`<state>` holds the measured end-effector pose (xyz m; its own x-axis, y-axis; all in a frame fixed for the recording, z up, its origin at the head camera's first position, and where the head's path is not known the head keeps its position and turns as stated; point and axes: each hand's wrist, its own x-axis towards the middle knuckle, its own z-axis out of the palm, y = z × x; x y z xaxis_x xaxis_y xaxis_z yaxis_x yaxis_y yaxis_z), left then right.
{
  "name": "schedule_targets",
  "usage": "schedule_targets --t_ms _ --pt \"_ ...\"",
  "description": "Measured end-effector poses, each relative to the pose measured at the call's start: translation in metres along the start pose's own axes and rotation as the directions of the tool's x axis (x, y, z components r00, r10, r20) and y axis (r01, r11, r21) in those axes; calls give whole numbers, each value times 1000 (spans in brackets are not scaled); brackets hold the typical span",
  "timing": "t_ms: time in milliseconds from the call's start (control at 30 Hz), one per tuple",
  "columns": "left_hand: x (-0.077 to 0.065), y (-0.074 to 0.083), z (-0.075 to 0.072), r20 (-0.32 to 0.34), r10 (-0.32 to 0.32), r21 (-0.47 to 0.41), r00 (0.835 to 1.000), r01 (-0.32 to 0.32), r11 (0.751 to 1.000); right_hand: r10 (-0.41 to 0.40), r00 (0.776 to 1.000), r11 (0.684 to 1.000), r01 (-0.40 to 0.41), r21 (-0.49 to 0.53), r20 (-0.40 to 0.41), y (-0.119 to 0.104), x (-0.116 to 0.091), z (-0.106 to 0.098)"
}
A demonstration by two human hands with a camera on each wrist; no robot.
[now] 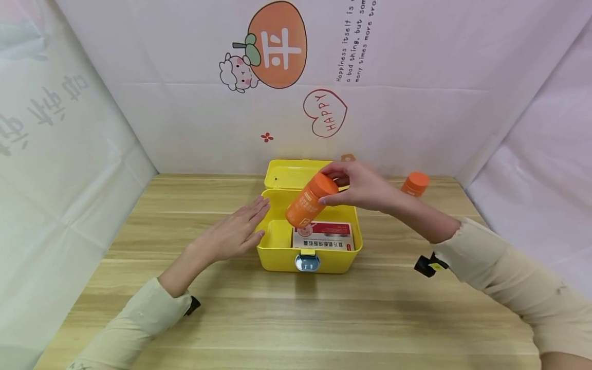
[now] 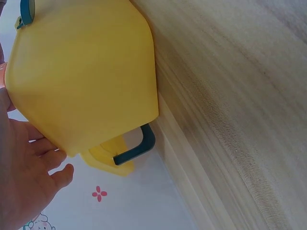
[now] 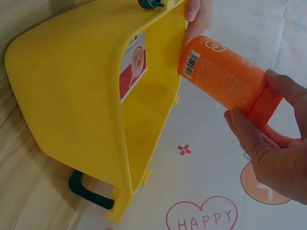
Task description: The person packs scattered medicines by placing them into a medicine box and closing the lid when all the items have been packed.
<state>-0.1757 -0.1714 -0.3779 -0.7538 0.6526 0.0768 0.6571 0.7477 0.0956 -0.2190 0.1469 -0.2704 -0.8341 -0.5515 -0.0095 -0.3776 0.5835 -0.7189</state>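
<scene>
My right hand (image 1: 356, 184) grips an orange pill bottle (image 1: 306, 206) around its cap, tilted with its base down to the left, over a yellow lidded box (image 1: 300, 261). In the right wrist view, thumb and fingers pinch the bottle (image 3: 225, 76) near the cap, outside the box's mouth. A red and white medicine carton (image 1: 330, 239) lies inside the box on the right. My left hand (image 1: 236, 231) is held flat with straight fingers at the box's left rim; whether it touches the rim I cannot tell. The lid (image 1: 291, 174) is flipped open toward the back.
Another orange bottle (image 1: 415, 185) stands on the wooden table (image 1: 277, 329) at the back right, partly hidden by my right forearm. A clear bluish latch (image 1: 307, 262) hangs on the box's front. Printed white cloth (image 1: 194, 123) encloses the table at the back and sides.
</scene>
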Motion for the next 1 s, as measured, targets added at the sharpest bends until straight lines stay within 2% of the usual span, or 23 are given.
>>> schedule_targets --t_ms 433,733,1000 --pt "3 2 -1 -4 7 -5 1000 -7 1000 -83 994 992 89 -84 74 -12 13 12" --pt "3 0 -1 -1 -6 -13 1000 6 1000 -140 984 975 157 -157 114 -19 22 13" --pt "2 1 -1 19 -29 -28 999 30 999 -203 965 952 234 -197 165 -19 33 25"
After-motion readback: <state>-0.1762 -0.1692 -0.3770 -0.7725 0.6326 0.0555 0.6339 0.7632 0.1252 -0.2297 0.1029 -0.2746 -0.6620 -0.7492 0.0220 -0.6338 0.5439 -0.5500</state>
